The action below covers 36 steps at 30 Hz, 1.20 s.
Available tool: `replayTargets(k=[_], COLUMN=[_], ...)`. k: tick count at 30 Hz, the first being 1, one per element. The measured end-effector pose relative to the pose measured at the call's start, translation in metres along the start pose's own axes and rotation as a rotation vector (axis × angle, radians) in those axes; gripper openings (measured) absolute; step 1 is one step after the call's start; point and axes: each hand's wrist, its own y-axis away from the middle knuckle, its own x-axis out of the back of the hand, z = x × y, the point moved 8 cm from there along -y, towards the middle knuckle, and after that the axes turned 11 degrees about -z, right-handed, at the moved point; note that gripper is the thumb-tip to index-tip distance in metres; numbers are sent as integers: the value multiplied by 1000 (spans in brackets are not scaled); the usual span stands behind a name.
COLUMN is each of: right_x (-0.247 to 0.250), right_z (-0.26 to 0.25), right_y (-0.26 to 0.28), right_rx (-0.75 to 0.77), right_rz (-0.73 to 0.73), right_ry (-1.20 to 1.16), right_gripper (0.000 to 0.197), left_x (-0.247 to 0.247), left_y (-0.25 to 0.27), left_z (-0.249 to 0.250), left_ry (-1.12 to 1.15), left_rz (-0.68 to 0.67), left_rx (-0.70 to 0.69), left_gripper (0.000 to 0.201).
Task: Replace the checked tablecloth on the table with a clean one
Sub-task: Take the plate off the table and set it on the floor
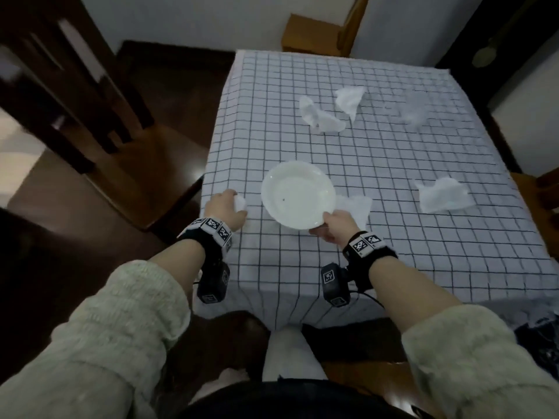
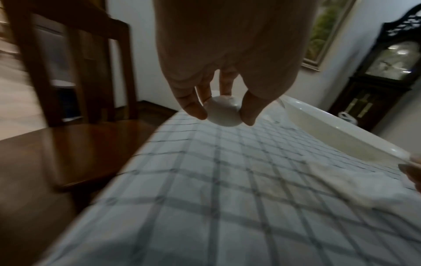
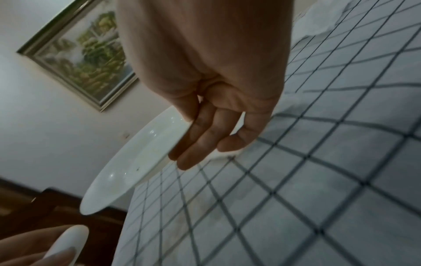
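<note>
A white tablecloth with a dark check covers the table. My right hand grips the near rim of a white plate, thumb on top and fingers underneath, holding it tilted just above the cloth. My left hand pinches a small balled white tissue over the table's near left edge.
Several crumpled white tissues lie on the cloth, one just beyond my right hand. A dark wooden chair stands left of the table. A tall clock and a framed picture stand by the far wall.
</note>
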Motion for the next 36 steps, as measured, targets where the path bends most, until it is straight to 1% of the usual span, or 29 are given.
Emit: replayTargets(k=[3, 5, 8, 10, 14, 17, 19, 21, 22, 23, 25, 27, 32, 34, 36], right_x=[-61, -103, -168, -211, -292, -352, -389, -427, -449, -469, -503, -536, -600, -617, -629], right_z=[7, 10, 14, 18, 30, 43, 55, 84, 97, 106, 99, 111, 185, 215, 247], right_y=[23, 35, 47, 53, 59, 62, 57, 25, 20, 29, 93, 140, 240, 289, 336], right_rx=[48, 79, 106, 114, 105, 104, 123, 158, 166, 176, 249, 310, 385, 412, 414], right_rz=[-77, -141, -243, -330, -500, -656, -730, -788, -834, -879, -952, -1047, -1331, -1439, -1539], right_ry=[97, 169, 285, 377, 571, 749, 899, 1038, 1085, 1143, 1224, 1313, 1480, 1522, 1552], right_gripper=[28, 29, 29, 29, 27, 22, 31, 45, 47, 41, 24, 18, 19, 24, 21], left_x=[1, -1, -6, -11, -27, -48, -66, -88, -100, -112, -138, -167, -243, -269, -293], left_y=[45, 75, 119, 152, 218, 270, 307, 346, 365, 386, 427, 468, 571, 610, 647], left_z=[-77, -128, -204, -250, -331, -376, -394, -406, -411, -414, -419, -422, -416, -411, -408], left_ry=[96, 141, 171, 221, 345, 465, 546, 633, 672, 715, 798, 875, 1041, 1108, 1155], left_rz=[24, 23, 35, 59, 115, 163, 207, 267, 297, 326, 382, 425, 548, 619, 679], left_rx=[111, 188, 323, 420, 614, 761, 850, 932, 975, 1023, 1118, 1215, 1425, 1493, 1545], left_gripper=[66, 67, 60, 59, 56, 50, 51, 52, 52, 53, 55, 57, 60, 61, 60])
